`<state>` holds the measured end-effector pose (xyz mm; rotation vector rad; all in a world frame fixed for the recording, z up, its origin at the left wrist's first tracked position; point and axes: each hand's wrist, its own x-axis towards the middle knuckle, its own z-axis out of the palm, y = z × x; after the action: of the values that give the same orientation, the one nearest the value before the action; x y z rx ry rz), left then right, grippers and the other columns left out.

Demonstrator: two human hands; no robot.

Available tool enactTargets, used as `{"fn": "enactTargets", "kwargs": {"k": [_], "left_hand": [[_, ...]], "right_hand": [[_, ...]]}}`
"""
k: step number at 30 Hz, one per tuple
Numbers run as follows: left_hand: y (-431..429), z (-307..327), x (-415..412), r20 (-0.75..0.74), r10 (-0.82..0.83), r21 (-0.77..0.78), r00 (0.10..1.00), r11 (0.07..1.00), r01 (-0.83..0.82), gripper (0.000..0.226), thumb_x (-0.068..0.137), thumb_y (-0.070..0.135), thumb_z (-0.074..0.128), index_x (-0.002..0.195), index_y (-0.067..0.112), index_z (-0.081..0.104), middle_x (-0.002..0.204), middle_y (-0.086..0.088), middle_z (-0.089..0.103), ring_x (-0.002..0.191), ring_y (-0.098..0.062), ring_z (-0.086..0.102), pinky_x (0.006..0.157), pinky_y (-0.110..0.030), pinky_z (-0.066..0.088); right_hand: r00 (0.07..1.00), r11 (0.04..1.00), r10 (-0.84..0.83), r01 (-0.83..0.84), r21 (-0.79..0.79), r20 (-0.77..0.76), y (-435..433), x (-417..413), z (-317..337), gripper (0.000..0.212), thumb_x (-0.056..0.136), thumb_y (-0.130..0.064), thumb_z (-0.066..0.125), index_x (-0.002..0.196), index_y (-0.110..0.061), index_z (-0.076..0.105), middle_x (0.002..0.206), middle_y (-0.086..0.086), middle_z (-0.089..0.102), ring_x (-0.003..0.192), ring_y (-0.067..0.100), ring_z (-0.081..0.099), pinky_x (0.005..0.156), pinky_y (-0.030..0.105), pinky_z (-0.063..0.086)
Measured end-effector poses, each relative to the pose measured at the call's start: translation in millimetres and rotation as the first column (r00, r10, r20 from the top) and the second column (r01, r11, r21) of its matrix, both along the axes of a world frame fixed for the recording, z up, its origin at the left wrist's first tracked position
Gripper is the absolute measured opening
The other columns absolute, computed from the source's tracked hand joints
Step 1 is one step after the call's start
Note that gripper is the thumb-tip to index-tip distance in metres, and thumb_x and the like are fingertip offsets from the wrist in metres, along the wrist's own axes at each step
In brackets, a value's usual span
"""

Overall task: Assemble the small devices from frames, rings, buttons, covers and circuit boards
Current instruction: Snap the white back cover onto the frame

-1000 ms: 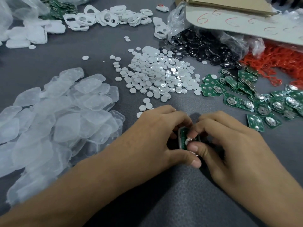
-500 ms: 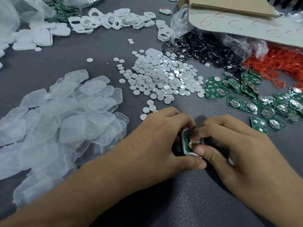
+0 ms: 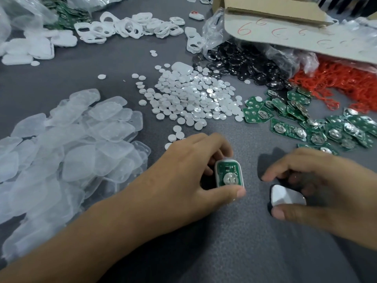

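My left hand (image 3: 183, 176) grips a small white frame with a green circuit board (image 3: 229, 175) seated in it, board side up, thumb below and fingers above. A hand's width to the right, my right hand (image 3: 318, 188) pinches a white cover (image 3: 286, 198) between thumb and curled fingers, just above the grey table. The two hands are apart.
Piles lie on the grey table (image 3: 234, 252): translucent covers (image 3: 67, 152) at left, white round buttons (image 3: 189, 101) in the middle, green circuit boards (image 3: 318, 127) at right, red rings (image 3: 346, 82), black discs (image 3: 244, 64), white frames (image 3: 130, 25) at the back, a cardboard box (image 3: 285, 23).
The hands were together on the frame and board. Now my right hand has moved off to the right and holds a white cover; my left hand alone holds the device.
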<state>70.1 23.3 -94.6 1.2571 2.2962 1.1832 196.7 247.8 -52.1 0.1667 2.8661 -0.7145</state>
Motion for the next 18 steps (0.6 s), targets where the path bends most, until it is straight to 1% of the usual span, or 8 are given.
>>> {"fn": "enactTargets", "kwargs": {"k": [4,6,10,12,13,15,16,18], "left_hand": [[-0.1,0.3,1.0,-0.033,-0.007,-0.009,0.999,1.0,0.007,0.025,0.085,0.055,0.071,0.101,0.041,0.057,0.096,0.02,0.057,0.093,0.002,0.061,0.077,-0.01,0.047],[-0.1,0.4,1.6,-0.029,-0.003,-0.02,1.0,1.0,0.003,0.023,0.085,0.057,0.069,0.1,0.043,0.058,0.099,0.02,0.056,0.092,0.003,0.062,0.075,-0.009,0.046],[0.0,-0.4,1.5,-0.03,-0.005,-0.009,1.0,1.0,0.005,0.019,0.087,0.051,0.072,0.1,0.042,0.062,0.101,0.018,0.057,0.09,0.002,0.063,0.077,-0.009,0.046],[-0.4,-0.5,1.4,-0.032,-0.005,-0.011,0.999,1.0,0.005,0.019,0.087,0.05,0.073,0.101,0.041,0.063,0.102,0.017,0.058,0.091,0.001,0.063,0.077,-0.009,0.046],[-0.5,-0.5,1.5,-0.028,-0.006,-0.011,1.0,1.0,0.006,0.02,0.087,0.049,0.073,0.101,0.04,0.063,0.102,0.017,0.058,0.091,0.0,0.063,0.077,-0.009,0.047],[-0.5,-0.6,1.8,-0.015,-0.007,0.001,1.0,1.0,0.007,0.019,0.087,0.047,0.074,0.101,0.039,0.065,0.104,0.017,0.057,0.091,0.0,0.064,0.078,-0.008,0.047],[-0.8,-0.9,2.0,-0.006,-0.009,0.014,1.0,1.0,0.009,0.018,0.086,0.043,0.075,0.101,0.039,0.065,0.104,0.017,0.057,0.091,0.0,0.064,0.078,-0.007,0.047],[-0.9,-1.1,2.2,0.015,-0.013,0.038,1.0,0.999,0.012,0.017,0.086,0.037,0.074,0.101,0.038,0.067,0.106,0.017,0.056,0.092,0.0,0.065,0.079,-0.008,0.047]], "right_hand": [[0.999,0.995,-0.04,0.038,-0.095,-0.017,-5.7,-0.9,3.9,0.048,0.062,-0.07,0.072,0.102,-0.043,0.07,0.087,-0.015,0.069,0.068,0.009,0.066,0.049,0.024,0.053],[0.991,0.98,-0.109,0.094,-0.174,-0.079,-7.5,-5.2,1.4,0.052,0.063,-0.074,0.07,0.1,-0.039,0.07,0.08,-0.012,0.071,0.063,0.011,0.067,0.051,0.027,0.054],[0.983,0.976,-0.145,0.124,-0.18,-0.11,-1.6,-6.9,-8.0,0.058,0.059,-0.081,0.068,0.104,-0.045,0.069,0.09,-0.017,0.069,0.074,0.008,0.068,0.061,0.024,0.055],[0.996,0.97,-0.083,0.071,-0.232,-0.041,-0.4,-2.1,-5.6,0.06,0.058,-0.071,0.078,0.113,-0.052,0.067,0.105,-0.017,0.063,0.085,0.007,0.067,0.061,0.021,0.057],[0.999,0.968,-0.036,0.036,-0.25,0.002,0.3,1.6,-4.6,0.064,0.059,-0.059,0.084,0.12,-0.053,0.065,0.111,-0.017,0.059,0.088,0.008,0.065,0.06,0.021,0.058],[0.999,0.978,0.034,-0.028,-0.208,0.024,3.3,5.6,-5.1,0.062,0.068,-0.041,0.085,0.125,-0.053,0.062,0.117,-0.016,0.057,0.09,0.009,0.064,0.059,0.022,0.057],[0.999,0.987,0.044,-0.041,-0.156,0.014,4.0,4.0,-5.5,0.056,0.073,-0.046,0.084,0.124,-0.055,0.061,0.115,-0.016,0.057,0.088,0.008,0.064,0.057,0.02,0.055],[1.0,0.999,0.01,-0.011,-0.051,-0.013,2.9,0.1,-4.9,0.05,0.07,-0.068,0.073,0.117,-0.059,0.06,0.107,-0.017,0.059,0.081,0.004,0.064,0.053,0.018,0.053]]}}
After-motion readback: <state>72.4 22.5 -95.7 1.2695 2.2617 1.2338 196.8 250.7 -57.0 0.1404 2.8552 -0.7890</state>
